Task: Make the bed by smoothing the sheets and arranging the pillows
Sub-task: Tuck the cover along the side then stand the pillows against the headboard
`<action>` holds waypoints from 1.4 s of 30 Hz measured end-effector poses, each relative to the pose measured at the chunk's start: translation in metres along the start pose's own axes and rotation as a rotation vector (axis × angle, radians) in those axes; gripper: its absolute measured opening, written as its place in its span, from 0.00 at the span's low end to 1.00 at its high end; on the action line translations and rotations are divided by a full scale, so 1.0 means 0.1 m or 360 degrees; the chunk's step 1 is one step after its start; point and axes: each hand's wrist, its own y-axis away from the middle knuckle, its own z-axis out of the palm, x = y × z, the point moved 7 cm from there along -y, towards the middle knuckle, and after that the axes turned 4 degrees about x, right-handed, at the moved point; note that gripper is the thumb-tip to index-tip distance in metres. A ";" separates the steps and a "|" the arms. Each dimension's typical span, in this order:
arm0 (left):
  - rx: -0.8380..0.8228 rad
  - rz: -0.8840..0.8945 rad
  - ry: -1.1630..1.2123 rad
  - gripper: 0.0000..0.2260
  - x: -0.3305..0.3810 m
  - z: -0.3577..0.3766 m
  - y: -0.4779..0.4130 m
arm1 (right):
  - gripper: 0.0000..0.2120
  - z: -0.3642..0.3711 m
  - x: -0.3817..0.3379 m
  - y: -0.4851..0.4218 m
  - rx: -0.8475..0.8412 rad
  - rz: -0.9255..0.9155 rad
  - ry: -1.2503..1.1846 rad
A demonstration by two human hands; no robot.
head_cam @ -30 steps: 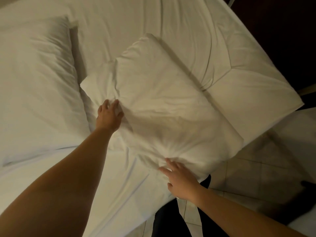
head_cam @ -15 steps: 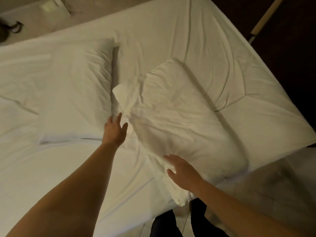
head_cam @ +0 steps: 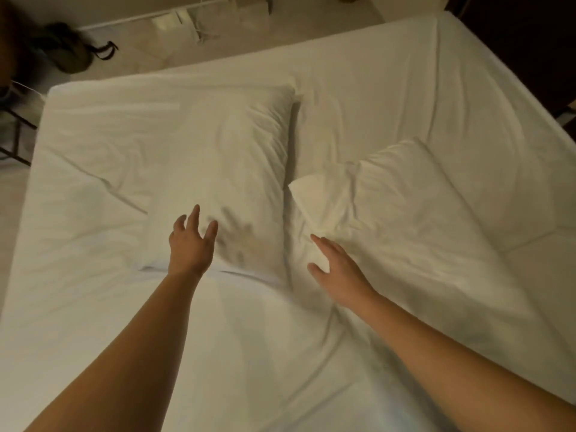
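sheet (head_cam: 280, 338): plain white, no pattern, with soft grey shading in the creases.
left pillow (head_cam: 218, 151): plain white, matching the sheet.
right pillow (head_cam: 405, 219): plain white, faintly cream at its far-left flap.
floor (head_cam: 149, 48): pale beige, with lighter glossy patches, on the far side.
bag (head_cam: 65, 48): dark, almost black, far left.
frame (head_cam: 15, 132): thin black bars at the left edge.

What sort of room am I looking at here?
Most likely a bedroom, perhaps a hotel room: a wide white-sheeted bed, one plump pillow with a second pillow lying askew beside it, and a dark bag on the pale floor beyond.
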 end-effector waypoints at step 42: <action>0.0103 0.0156 0.0054 0.25 -1.57 0.71 -2.74 | 0.23 1.84 -0.99 -3.37 0.0678 0.0164 0.0245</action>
